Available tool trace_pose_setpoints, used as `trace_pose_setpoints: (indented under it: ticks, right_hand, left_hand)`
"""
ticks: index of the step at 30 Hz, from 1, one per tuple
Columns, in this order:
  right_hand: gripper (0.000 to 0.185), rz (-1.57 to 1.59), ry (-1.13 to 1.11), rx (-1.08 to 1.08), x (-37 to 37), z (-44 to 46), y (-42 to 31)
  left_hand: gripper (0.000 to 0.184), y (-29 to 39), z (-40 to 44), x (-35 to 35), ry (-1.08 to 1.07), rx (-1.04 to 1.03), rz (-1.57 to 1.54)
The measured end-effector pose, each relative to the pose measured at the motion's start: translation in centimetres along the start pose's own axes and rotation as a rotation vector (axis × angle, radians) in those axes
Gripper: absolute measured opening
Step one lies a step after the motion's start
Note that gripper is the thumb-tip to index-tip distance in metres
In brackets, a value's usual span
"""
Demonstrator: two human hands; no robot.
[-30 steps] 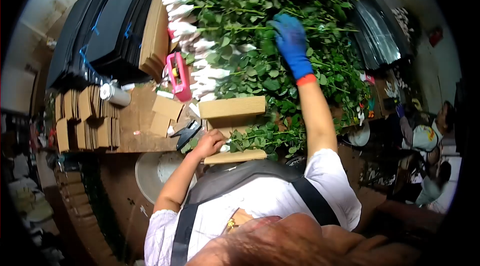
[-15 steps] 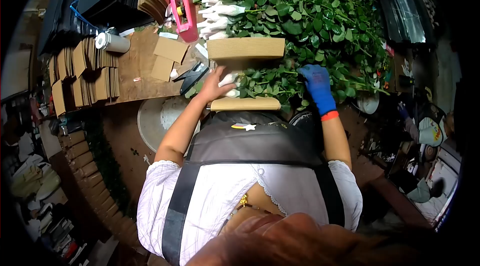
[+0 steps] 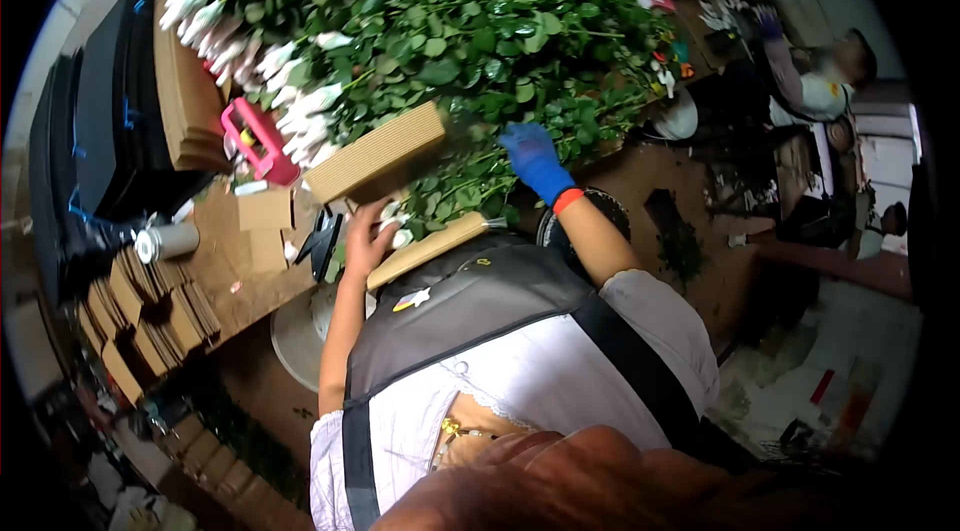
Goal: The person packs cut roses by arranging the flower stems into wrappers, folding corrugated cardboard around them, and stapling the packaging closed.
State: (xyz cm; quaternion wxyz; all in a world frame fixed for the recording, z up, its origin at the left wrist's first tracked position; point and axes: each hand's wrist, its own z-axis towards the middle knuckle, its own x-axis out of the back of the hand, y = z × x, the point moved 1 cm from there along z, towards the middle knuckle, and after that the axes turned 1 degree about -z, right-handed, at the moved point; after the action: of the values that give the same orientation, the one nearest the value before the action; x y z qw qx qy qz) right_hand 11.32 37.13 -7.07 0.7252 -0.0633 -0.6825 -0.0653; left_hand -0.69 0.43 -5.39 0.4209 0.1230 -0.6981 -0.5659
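My bare left hand (image 3: 368, 236) is at the white-sleeved flower heads (image 3: 399, 231) of a leafy bunch, its fingers apart and touching them. The bunch (image 3: 455, 193) lies between an upright corrugated cardboard flap (image 3: 378, 153) and a nearer cardboard edge (image 3: 425, 251). My right hand, in a blue glove (image 3: 535, 159), is at the stem end of this bunch; its fingertips are among the leaves and what they hold is hidden. Behind the flap is a large pile of green stems (image 3: 480, 26) with white-sleeved heads (image 3: 305, 116) on its left.
A pink tape dispenser (image 3: 260, 143), a black stapler (image 3: 320, 243) and a white roll (image 3: 167, 242) are on the table (image 3: 235, 281). Folded cardboard pieces (image 3: 150, 316) and black sheets (image 3: 115, 101) stand at left. A co-worker (image 3: 815, 81) is at the upper right.
The view has turned and shifted. My right hand has come down from the big pile to the bunch's stem end. My left hand stays by the flower heads, fingers now more spread.
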Motion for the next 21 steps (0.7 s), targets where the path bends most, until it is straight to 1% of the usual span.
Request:
trace_pose_setpoints:
  ticks: [1, 4, 5, 6, 8, 11, 14, 17, 18, 19, 20, 21]
  right_hand:
    - [0.028, 0.004, 0.01, -0.017, 0.0, -0.2, -0.3]
    - [0.03, 0.076, 0.21, 0.019, 1.2, -0.6, -0.6]
    - [0.032, 0.125, 0.097, -0.008, 1.4, -1.1, -0.7]
    - [0.031, 0.192, 0.101, -0.005, 1.2, -1.4, -0.5]
    - [0.029, 0.324, 0.116, 0.007, 0.6, -1.6, 0.2]
    - [0.028, 0.393, 0.111, 0.065, 0.7, -1.2, 1.0]
    - [0.026, 0.358, 0.1, 0.105, 0.3, -1.0, 1.4]
    - [0.026, 0.333, 0.041, 0.103, 1.0, -0.8, 1.1]
    - [0.027, 0.329, 0.097, 0.11, 1.8, -0.7, 1.1]
    - [0.028, 0.325, 0.156, 0.126, 3.4, -0.6, 1.0]
    - [0.029, 0.324, 0.214, 0.144, 5.2, -0.3, 1.2]
    - [0.032, 0.312, 0.264, 0.178, 7.4, -0.1, 1.5]
  left_hand:
    - [0.047, 0.0, 0.0, 0.0, -0.006, 0.004, -0.004]
    - [0.046, 0.0, -0.1, -0.1, 0.008, 0.01, 0.006]
    - [0.046, -0.1, -0.1, -0.2, 0.007, -0.004, 0.017]
    - [0.046, 0.0, 0.0, -0.1, 0.007, -0.017, 0.027]
    - [0.046, 0.2, -0.1, -0.2, -0.008, 0.045, -0.016]
    - [0.046, -0.2, -0.1, -0.3, -0.008, 0.024, -0.003]
    - [0.046, -0.2, -0.1, -0.2, -0.01, 0.021, 0.01]
    - [0.048, -0.4, -0.3, -0.2, -0.012, 0.032, 0.023]
    - [0.049, -0.7, -0.3, -0.2, -0.006, 0.042, 0.018]
    - [0.058, -3.3, -0.8, -1.3, 0.03, 0.148, -0.155]
    - [0.064, -4.4, -0.9, -1.6, 0.048, 0.167, -0.166]
    - [0.064, -3.6, -0.9, -1.4, 0.072, 0.18, -0.106]
